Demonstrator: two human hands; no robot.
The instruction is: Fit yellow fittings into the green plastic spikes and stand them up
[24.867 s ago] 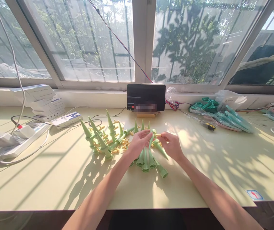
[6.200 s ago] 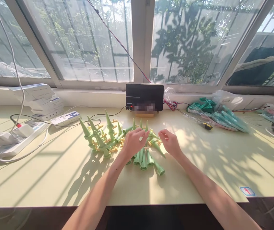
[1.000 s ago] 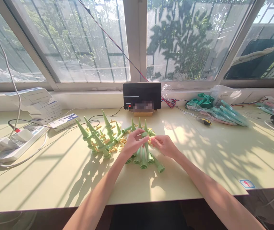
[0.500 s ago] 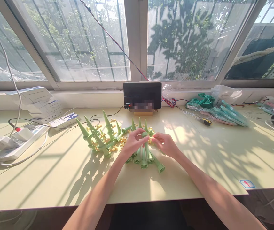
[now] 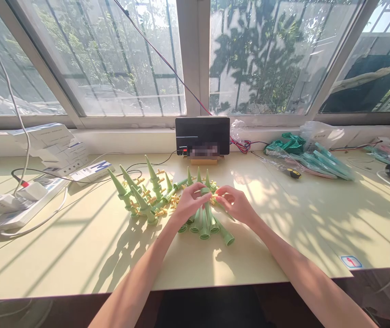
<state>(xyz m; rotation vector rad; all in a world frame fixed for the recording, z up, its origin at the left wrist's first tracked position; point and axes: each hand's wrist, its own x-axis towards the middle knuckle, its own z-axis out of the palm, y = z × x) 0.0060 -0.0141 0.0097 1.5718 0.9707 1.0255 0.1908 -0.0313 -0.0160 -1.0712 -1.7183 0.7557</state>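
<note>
My left hand (image 5: pixel 192 203) is closed around the collar of a green plastic watering spike (image 5: pixel 208 211), its narrow end pointing down toward me. At the collar's right side, my right hand (image 5: pixel 237 203) pinches a small yellow valve (image 5: pixel 214 196), touching or very close to the spike; its inner end is hidden by fingers. Below both hands lie several loose green spikes (image 5: pixel 205 231) with their hollow ends facing me. Left of my hands stand several green spikes (image 5: pixel 144 207) fitted with yellow valves. More yellow valves (image 5: pixel 173 207) are scattered beside my left hand, partly covered.
A black tablet (image 5: pixel 202 135) leans on a cardboard stand at the back. White boxes (image 5: pixel 53 146) and a power strip (image 5: pixel 27 205) with cables are at left. Plastic-wrapped teal items (image 5: pixel 322 161) and a yellow-black tool (image 5: pixel 294 173) lie at right. The table's front edge runs before me.
Over the last second, my right fingers have lifted and loosened slightly around the yellow valve, while my left hand stays put. Six seconds ago the hands were apart; now they meet at the spike.
</note>
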